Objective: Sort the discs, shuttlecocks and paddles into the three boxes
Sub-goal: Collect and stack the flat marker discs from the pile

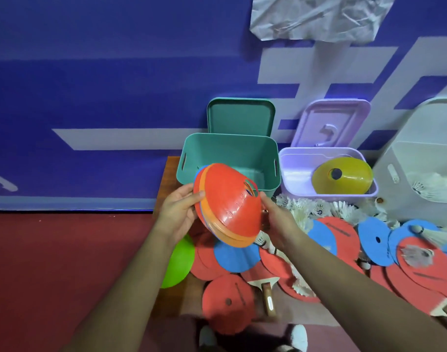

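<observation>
Tabletop of brown wood (pixel 170 174) stands against blue-and-white wall banner (pixel 90 72); dark red floor (pixel 52 262) to its left. Left hand (pixel 178 212) and right hand (pixel 278 222) grip opposite edges of tilted stack of red and orange plastic cone discs (pixel 227 204), held above tabletop before open teal plastic box (pixel 230 153).

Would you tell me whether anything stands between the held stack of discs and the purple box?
Nothing visible does. The stack of discs, held between left hand and right hand, is in the air; the purple box stands open, with a yellow disc inside.
</observation>
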### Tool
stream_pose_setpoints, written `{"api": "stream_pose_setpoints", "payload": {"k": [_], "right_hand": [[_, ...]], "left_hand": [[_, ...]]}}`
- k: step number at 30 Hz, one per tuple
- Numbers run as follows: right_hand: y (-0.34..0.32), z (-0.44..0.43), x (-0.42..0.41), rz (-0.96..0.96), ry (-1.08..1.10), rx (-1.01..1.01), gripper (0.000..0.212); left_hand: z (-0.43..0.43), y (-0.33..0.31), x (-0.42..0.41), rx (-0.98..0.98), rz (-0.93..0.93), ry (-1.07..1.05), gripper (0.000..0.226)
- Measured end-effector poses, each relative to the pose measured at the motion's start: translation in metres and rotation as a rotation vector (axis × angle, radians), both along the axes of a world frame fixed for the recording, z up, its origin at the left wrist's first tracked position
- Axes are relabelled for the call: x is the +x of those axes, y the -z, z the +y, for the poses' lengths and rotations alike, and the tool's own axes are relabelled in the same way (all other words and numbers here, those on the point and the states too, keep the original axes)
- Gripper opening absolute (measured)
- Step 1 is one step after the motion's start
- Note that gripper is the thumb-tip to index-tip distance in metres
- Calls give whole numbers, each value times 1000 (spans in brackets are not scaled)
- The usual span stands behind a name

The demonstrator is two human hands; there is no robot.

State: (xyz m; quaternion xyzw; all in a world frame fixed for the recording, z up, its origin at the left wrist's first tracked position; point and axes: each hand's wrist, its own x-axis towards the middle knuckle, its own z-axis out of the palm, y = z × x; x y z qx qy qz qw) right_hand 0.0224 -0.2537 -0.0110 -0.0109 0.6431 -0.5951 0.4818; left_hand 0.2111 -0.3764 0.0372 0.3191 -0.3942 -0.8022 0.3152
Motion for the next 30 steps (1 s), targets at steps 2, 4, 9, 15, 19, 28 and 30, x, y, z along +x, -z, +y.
{"api": "stream_pose_setpoints", "payload": {"k": [2, 4, 9, 15, 19, 28, 30], "right_hand": [[1, 8, -21, 37, -98, 65, 58], [-2, 18, -47, -103, -175, 37, 57], [-13, 51, -127, -357, -244, -133, 40], [-11, 91, -227, -172, 13, -275, 16], [-9, 118, -284, 73, 94, -217, 20], [28, 113, -358, 554, 146, 47, 45], [37, 103, -368, 636, 110, 110, 46]], "left_hand": [[10, -9, -24, -1, 32, -7, 28], [24, -17, -52, -3, 38, -21, 25], [56, -19, -126, 3, 31, -59, 24], [83, 0, -232, -47, -163, -41, 16], [92, 28, -300, -101, -373, 78, 22], [82, 96, -403, -6, -576, 130, 35], [77, 104, -415, 29, -498, 135, 30]]}}
